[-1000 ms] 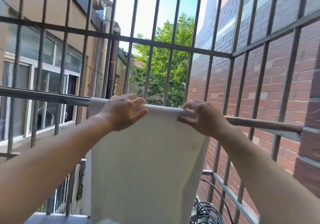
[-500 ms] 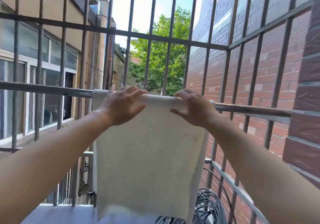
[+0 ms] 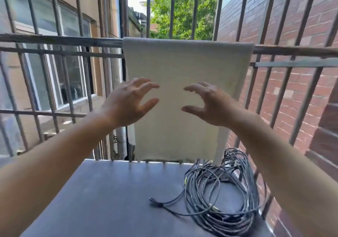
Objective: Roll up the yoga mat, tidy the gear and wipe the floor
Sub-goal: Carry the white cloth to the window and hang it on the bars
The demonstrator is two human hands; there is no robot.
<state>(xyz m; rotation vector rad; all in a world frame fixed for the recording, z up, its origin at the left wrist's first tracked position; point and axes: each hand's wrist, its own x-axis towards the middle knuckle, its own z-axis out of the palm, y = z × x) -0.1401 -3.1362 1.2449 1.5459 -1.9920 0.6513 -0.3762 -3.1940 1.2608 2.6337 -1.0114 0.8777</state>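
Observation:
A pale off-white cloth [image 3: 184, 66] hangs folded over the horizontal metal rail [image 3: 60, 41] of a barred balcony cage, reaching down to the ledge. My left hand [image 3: 128, 103] and my right hand [image 3: 210, 103] hover in front of the cloth's middle, fingers spread and curled, holding nothing and apart from the fabric. No yoga mat is in view.
A grey flat ledge surface [image 3: 109, 196] lies below my arms. A loose coil of black cable [image 3: 221, 194] sits on its right side. Metal bars [image 3: 274, 83] enclose the front and both sides. A brick wall [image 3: 301, 26] stands close on the right.
Both hands have let go of the cloth's top edge on the rail and pulled back and down. The view has tilted down, showing the ledge and cable.

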